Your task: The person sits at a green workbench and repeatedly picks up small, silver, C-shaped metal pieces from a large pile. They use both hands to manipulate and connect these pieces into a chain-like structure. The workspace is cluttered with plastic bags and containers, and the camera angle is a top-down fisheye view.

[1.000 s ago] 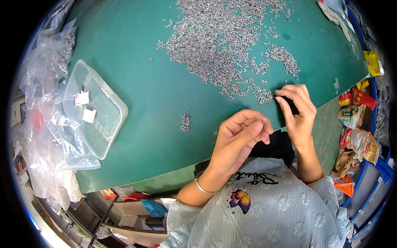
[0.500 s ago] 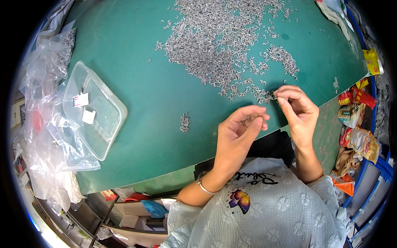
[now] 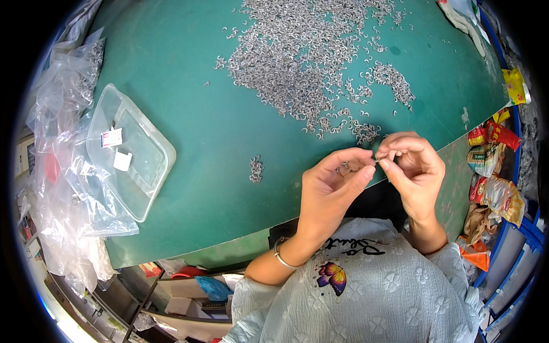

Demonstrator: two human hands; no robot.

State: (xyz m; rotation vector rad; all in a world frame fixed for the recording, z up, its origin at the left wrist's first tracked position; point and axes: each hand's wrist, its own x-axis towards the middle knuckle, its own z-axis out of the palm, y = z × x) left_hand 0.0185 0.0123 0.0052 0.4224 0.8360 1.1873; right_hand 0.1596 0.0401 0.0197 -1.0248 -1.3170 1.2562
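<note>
A big spread of small grey C-shaped metal pieces (image 3: pixel 291 57) covers the far middle of the green table. My left hand (image 3: pixel 323 191) is curled near the front edge, with a few of these pieces showing inside its fingers. Thumb and fingers of my right hand (image 3: pixel 417 177) pinch a tiny metal piece (image 3: pixel 377 160), mostly hidden by the fingertips. Both hands' fingertips almost meet just in front of a loose cluster (image 3: pixel 365 132) of pieces. Apart from these, a small heap (image 3: pixel 255 169) of the same pieces lies left of my left hand.
A clear plastic box (image 3: pixel 163 166) with paper scraps stands at the left, beside crumpled clear plastic bags (image 3: pixel 63 188). A glove-like white item (image 3: pixel 462 24) lies at the far right. Colourful packets (image 3: pixel 503 197) line the right side, beyond the table edge (image 3: pixel 457 140).
My right hand has drawn back from the loose cluster toward me, bringing a small piece to my left fingertips. My left hand has shifted only slightly.
</note>
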